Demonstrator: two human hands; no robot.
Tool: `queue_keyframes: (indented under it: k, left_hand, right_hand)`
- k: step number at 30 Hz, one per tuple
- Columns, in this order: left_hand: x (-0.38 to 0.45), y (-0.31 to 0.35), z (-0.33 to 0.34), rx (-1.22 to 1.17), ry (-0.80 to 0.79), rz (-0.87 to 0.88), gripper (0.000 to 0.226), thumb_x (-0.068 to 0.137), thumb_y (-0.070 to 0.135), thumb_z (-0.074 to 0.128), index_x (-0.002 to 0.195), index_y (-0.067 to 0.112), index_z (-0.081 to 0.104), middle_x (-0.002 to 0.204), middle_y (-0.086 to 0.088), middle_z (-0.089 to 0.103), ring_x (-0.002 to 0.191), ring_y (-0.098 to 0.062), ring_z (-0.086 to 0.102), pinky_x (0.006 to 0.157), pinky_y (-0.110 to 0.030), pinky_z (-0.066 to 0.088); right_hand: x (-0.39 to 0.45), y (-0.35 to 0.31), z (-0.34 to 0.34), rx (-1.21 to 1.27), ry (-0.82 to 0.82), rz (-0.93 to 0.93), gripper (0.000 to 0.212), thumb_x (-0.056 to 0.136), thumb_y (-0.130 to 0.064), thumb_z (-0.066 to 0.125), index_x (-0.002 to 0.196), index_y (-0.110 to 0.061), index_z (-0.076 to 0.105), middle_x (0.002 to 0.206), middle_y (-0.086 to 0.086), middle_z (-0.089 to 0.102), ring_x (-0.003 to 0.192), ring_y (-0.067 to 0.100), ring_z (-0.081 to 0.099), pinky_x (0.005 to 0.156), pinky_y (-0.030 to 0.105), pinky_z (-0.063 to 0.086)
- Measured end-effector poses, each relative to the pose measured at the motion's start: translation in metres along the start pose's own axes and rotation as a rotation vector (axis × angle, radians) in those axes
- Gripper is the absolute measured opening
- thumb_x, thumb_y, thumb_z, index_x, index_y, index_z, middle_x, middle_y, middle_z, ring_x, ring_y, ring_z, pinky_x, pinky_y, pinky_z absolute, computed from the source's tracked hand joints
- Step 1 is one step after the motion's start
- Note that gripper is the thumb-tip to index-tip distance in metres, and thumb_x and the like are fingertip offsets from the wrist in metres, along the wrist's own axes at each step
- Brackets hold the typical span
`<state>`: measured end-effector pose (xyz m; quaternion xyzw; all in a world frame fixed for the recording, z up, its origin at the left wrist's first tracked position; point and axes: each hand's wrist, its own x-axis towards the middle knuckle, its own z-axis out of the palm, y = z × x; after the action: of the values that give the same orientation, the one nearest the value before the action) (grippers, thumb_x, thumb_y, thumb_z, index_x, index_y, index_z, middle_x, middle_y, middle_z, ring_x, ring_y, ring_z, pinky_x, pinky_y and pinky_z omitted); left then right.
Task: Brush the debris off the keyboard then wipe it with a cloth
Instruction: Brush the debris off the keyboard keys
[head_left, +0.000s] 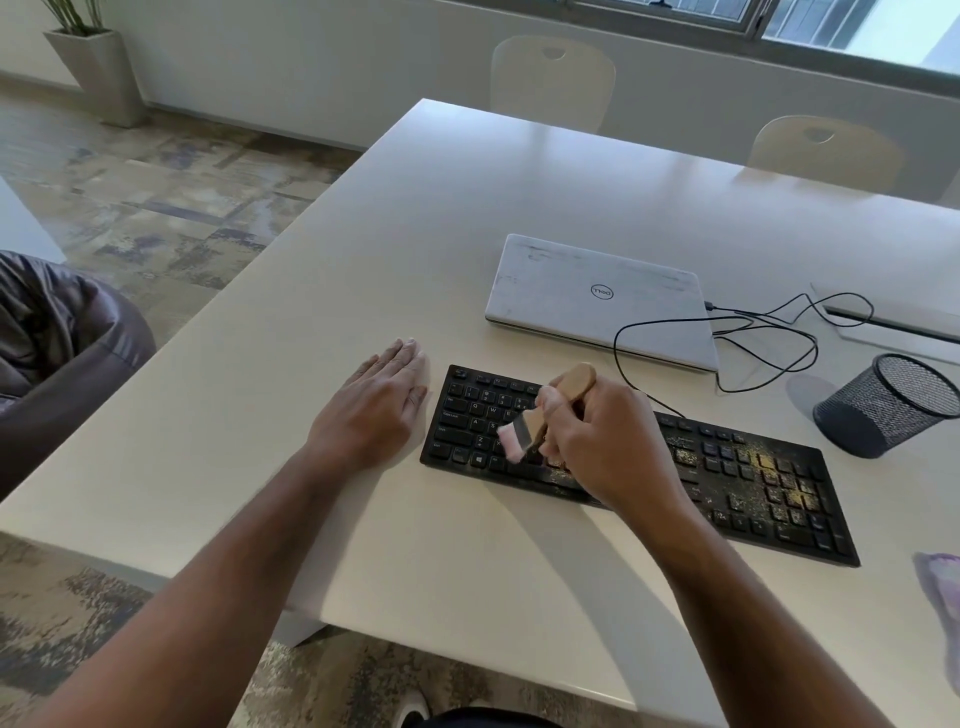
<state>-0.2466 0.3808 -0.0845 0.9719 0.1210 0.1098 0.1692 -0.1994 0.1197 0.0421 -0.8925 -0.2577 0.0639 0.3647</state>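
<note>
A right hand (605, 441) grips a wooden-handled brush (540, 415), its pale bristles on a black, crumb-strewn keyboard (727, 478) on a white table (415, 249). The left hand (371, 410) rests flat beside it, fingers (402, 356) straight.

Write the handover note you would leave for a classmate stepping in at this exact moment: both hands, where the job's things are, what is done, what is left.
Right hand grips the wooden-handled brush, its pale bristles on the left half of the black keyboard.
Left hand rests flat on the white table, just left of the keyboard.
Left keys look mostly clean; yellowish debris covers the right end.
The purple cloth lies at the right edge, untouched.
Left: brush the right side, then wipe.
</note>
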Motion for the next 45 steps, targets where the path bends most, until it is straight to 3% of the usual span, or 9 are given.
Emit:
queue_keyframes:
  k: [6,12,17,22,28,33,38,45]
  left_hand:
    - [0.001,-0.001,0.001,-0.001,-0.003,-0.002,0.056,0.108,0.035,0.03,0.161,0.016,0.026,0.168,0.003,0.018,0.155,-0.004,0.006,0.126,-0.028,0.006]
    - [0.0,-0.001,0.001,0.001,0.004,0.001,0.056,0.108,0.035,0.03,0.16,0.015,0.026,0.168,0.003,0.019,0.155,-0.004,0.006,0.127,-0.029,0.007]
    - [0.001,-0.002,0.001,-0.002,-0.007,0.0,0.056,0.108,0.034,0.031,0.161,0.016,0.026,0.169,0.003,0.018,0.155,-0.004,0.005,0.127,-0.029,0.007]
    - [0.001,-0.002,0.001,0.003,-0.006,0.002,0.056,0.108,0.036,0.03,0.161,0.016,0.025,0.169,0.003,0.017,0.155,-0.004,0.004,0.127,-0.029,0.006]
    - [0.0,-0.001,0.0,-0.004,0.0,0.011,0.056,0.108,0.034,0.031,0.16,0.015,0.026,0.168,0.001,0.019,0.155,-0.006,0.007,0.127,-0.03,0.008]
    - [0.0,-0.001,-0.001,-0.006,0.003,0.016,0.056,0.108,0.035,0.031,0.16,0.014,0.027,0.168,0.0,0.02,0.155,-0.007,0.008,0.127,-0.03,0.008]
    - [-0.001,0.0,-0.002,-0.003,-0.007,0.016,0.056,0.108,0.036,0.03,0.16,0.014,0.027,0.168,0.0,0.02,0.155,-0.007,0.008,0.127,-0.029,0.007]
    - [-0.001,0.001,-0.003,-0.017,0.003,0.012,0.056,0.108,0.034,0.031,0.16,0.014,0.028,0.168,0.0,0.02,0.155,-0.006,0.007,0.126,-0.028,0.007]
  right_hand:
    - [-0.007,0.0,0.01,-0.049,-0.064,0.011,0.035,0.103,-0.025,0.058,0.077,-0.003,0.067,0.061,0.009,0.071,0.057,0.031,0.067,0.06,0.048,0.057]
    - [-0.008,0.0,0.02,0.113,0.06,0.028,0.026,0.107,-0.029,0.059,0.083,-0.019,0.066,0.063,-0.003,0.073,0.061,0.021,0.07,0.068,0.043,0.059]
    - [-0.016,0.0,0.029,0.019,-0.003,0.016,0.034,0.103,-0.027,0.059,0.072,-0.014,0.064,0.059,0.003,0.069,0.048,0.019,0.059,0.055,0.042,0.054]
    - [-0.014,0.0,0.034,0.217,0.124,0.014,0.021,0.106,-0.03,0.061,0.087,-0.024,0.068,0.067,0.001,0.073,0.064,0.026,0.072,0.068,0.049,0.061]
    - [-0.015,-0.003,0.041,0.09,0.035,0.022,0.033,0.105,-0.03,0.058,0.076,-0.014,0.065,0.061,0.005,0.071,0.056,0.028,0.066,0.058,0.046,0.056]
    - [-0.011,-0.001,0.039,0.213,0.148,0.023,0.026,0.106,-0.031,0.059,0.085,-0.019,0.067,0.064,0.003,0.072,0.061,0.026,0.072,0.065,0.049,0.061]
    - [-0.013,-0.005,0.038,0.057,-0.011,-0.016,0.032,0.104,-0.028,0.058,0.078,-0.011,0.065,0.062,0.006,0.07,0.057,0.028,0.065,0.059,0.046,0.055]
    - [0.015,-0.017,0.029,0.1,-0.13,-0.249,0.022,0.104,-0.027,0.063,0.084,-0.017,0.067,0.08,0.002,0.071,0.069,0.026,0.065,0.072,0.048,0.056]
